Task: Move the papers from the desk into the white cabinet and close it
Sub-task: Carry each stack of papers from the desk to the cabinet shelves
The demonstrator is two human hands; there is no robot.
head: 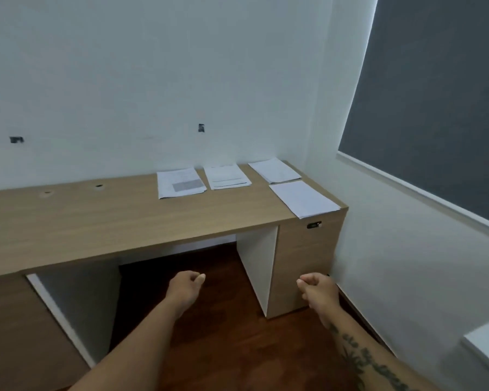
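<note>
Four papers (227, 176) lie flat at the desk's (96, 218) right end, their print too blurred to read. In front of the desk, left hand (188, 287) and right hand (318, 289) hover, both curled into empty fists.

Dim, even, bluish light; a thin bright strip edges the dark grey roller blind (435, 94) above and right of the long light-wood desk (96, 221). Deep shadow lies beneath the desk. Straight lines bow; detail is soft.

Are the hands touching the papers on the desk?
Apart. Head view: left hand and right hand hover in front of the desk, clear of the papers.
</note>
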